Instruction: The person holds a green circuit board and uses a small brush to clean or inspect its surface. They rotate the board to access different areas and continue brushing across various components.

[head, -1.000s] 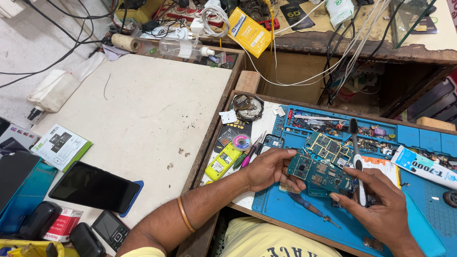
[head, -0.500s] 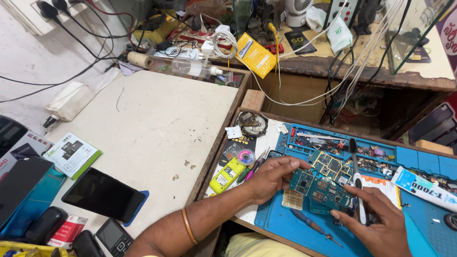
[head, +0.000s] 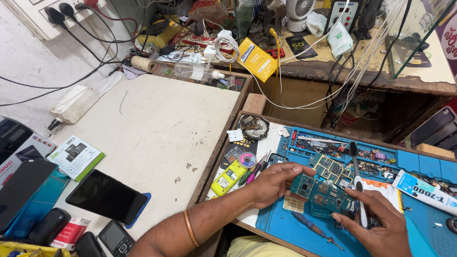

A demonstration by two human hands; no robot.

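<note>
Two bare hands, no gloves, no rings visible. Left hand [head: 271, 183]: forearm bare up to the frame edge, no sleeve showing, one thin copper-coloured bangle [head: 191, 228] round the forearm. Right hand [head: 376, 223]: bare, wrist cut off by the frame. Pale yellow garment [head: 259, 247] at the bottom edge.

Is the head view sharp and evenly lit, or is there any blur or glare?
Head view: sharp, even light; both hands, left and right, and the circuit board are in focus; soft shadows only; straight edges bend slightly near the frame borders.
</note>
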